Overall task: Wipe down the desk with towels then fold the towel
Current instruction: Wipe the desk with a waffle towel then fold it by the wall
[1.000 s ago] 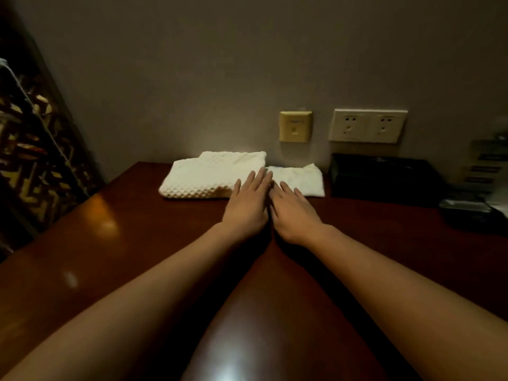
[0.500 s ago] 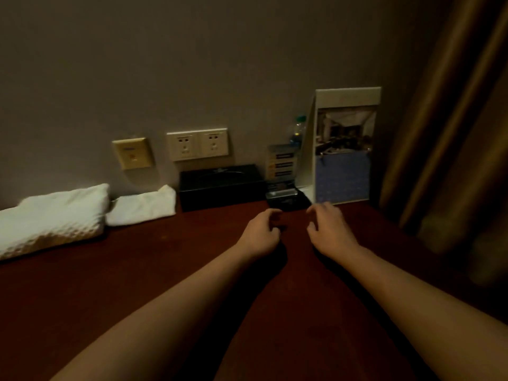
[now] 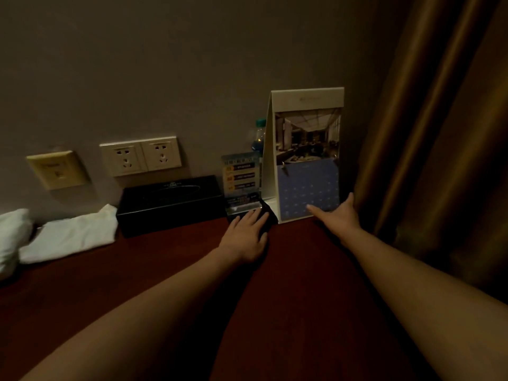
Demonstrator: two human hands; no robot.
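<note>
Left hand: the left hand [image 3: 244, 235] is in the middle of the frame. It lies flat, fingers straight and close together. Its tips lie on the dark foot of the little sign [image 3: 242, 177]. It holds nothing.
Right hand: the right hand [image 3: 336, 215] is right of the middle, spread wide, with the thumb sticking out to the left. It is at the bottom of the standing card [image 3: 308, 160]. I cannot tell if it touches the card.
Towels: the thin towel [image 3: 71, 235] and the thick towel [image 3: 11, 237] lie at the left edge of the frame by the wall, well apart from both hands.
Desk: the desk [image 3: 302, 312] is dark red wood and fills the bottom half.
Other things: a black tissue box [image 3: 170, 204] sits between the thin towel and the little sign.
Done so far: no hand has a towel. I cannot tell if any wiping is done.
Left to do: I think the hands will move things out of the way first. Then a towel must be picked up, the desk wiped, and the towel folded.
</note>
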